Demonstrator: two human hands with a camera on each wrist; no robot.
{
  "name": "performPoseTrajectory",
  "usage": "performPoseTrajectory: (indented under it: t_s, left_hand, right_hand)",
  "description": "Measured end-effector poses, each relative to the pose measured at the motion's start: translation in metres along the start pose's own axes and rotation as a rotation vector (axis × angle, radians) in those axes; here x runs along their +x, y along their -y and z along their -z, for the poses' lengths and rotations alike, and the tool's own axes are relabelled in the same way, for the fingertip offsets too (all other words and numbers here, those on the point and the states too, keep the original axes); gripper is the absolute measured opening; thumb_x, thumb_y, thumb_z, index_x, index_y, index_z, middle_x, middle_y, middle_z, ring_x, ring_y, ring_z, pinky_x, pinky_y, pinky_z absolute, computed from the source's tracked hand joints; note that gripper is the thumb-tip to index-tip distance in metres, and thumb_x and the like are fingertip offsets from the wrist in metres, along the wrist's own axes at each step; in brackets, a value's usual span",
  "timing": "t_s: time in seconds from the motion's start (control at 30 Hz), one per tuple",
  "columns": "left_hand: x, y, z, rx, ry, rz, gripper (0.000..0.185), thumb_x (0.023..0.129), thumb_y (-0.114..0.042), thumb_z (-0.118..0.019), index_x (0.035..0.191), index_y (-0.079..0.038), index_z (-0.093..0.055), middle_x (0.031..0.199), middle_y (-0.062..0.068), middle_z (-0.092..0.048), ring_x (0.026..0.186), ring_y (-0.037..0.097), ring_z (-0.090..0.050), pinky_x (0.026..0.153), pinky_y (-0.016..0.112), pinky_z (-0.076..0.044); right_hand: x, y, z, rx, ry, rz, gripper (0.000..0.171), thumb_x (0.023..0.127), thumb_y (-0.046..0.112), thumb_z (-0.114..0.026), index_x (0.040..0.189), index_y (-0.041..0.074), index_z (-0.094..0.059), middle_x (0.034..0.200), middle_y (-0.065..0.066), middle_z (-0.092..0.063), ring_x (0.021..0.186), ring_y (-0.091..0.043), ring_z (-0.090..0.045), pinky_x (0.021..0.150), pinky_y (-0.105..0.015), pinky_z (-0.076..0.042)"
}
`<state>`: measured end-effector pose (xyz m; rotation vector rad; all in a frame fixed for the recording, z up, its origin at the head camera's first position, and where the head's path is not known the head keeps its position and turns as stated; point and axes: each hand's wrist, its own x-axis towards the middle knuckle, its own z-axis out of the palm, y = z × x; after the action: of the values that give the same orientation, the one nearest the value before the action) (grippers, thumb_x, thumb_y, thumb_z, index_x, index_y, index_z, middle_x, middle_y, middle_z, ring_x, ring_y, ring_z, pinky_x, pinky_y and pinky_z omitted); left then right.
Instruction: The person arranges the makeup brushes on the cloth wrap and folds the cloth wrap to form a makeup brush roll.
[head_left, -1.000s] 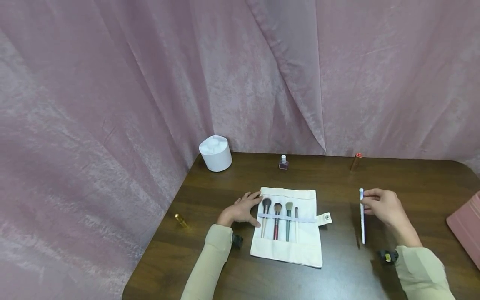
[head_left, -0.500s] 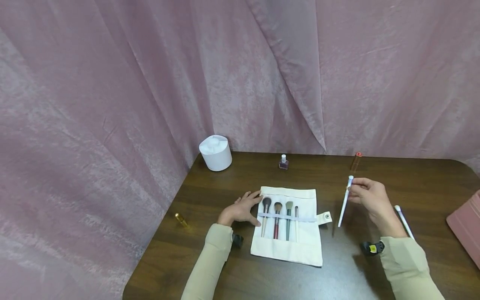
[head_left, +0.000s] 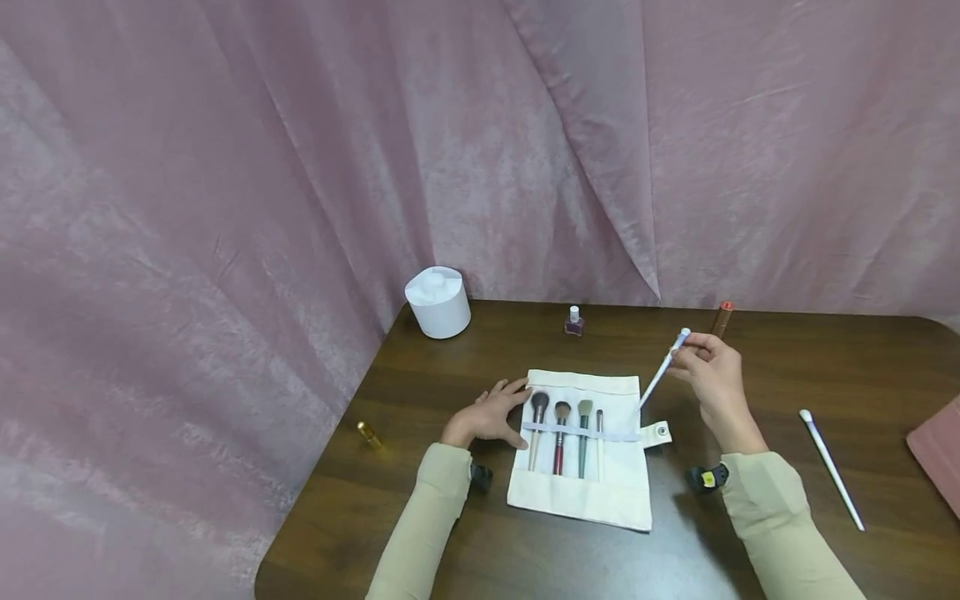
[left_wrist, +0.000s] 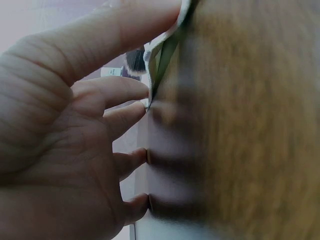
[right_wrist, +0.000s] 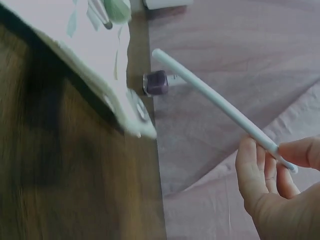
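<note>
cloth roll sits well in from the surface's left edge, left hand spread loose against it. right hand's grip pinches a white brush near its top end, slanting toward the roll's right edge. held that high, its tip could wobble and snag the elastic band.

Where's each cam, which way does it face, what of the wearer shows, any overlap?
Head: head-worn, facing forward and down at the brush roll; left hand, right hand and sleeves show.
Left wrist: wrist-worn, facing along the left hand to the brush roll's edge and tabletop; only that hand shows.
Right wrist: wrist-worn, facing past the white-handled brush to the nail polish bottle and curtain; only the right hand shows.
Shared by head and right wrist: nail polish bottle, white-handled brush.
</note>
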<state>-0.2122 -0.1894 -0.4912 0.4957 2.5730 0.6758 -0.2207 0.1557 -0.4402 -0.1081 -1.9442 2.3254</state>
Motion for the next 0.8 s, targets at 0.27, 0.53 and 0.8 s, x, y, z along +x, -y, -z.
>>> performPoseTrajectory:
  t_s: [0.27, 0.53, 0.8]
  left_hand:
    - [0.002, -0.001, 0.001, -0.001, 0.002, 0.002, 0.098, 0.079, -0.025, -0.089, 0.159, -0.012, -0.035, 0.168, 0.002, -0.016, 0.154, 0.033, -0.005, 0.119, 0.059, -0.011]
    - [0.002, 0.000, 0.001, 0.005, 0.004, 0.013, 0.097, 0.079, -0.026, -0.089, 0.158, -0.012, -0.036, 0.168, 0.001, -0.016, 0.154, 0.033, -0.006, 0.119, 0.059, -0.012]
    - [0.003, 0.000, 0.002, 0.019, 0.006, 0.009, 0.097, 0.080, -0.027, -0.089, 0.159, -0.013, -0.034, 0.169, 0.000, -0.015, 0.154, 0.032, -0.005, 0.120, 0.058, -0.012]
  right_hand:
    - [0.003, -0.008, -0.020, -0.061, 0.024, 0.015, 0.020, 0.094, -0.014, -0.052, 0.114, -0.016, -0.048, 0.085, 0.000, -0.060, 0.074, -0.005, -0.064, 0.072, -0.024, -0.058]
    - [0.005, -0.019, -0.032, -0.190, 0.118, -0.003, 0.026, 0.096, -0.014, -0.051, 0.121, -0.020, -0.045, 0.092, -0.009, -0.056, 0.074, -0.005, -0.062, 0.072, -0.022, -0.057]
    - [0.009, -0.030, -0.038, -0.266, 0.197, -0.020, 0.023, 0.097, -0.011, -0.049, 0.118, -0.020, -0.046, 0.091, -0.012, -0.055, 0.076, -0.006, -0.059, 0.072, -0.024, -0.058]
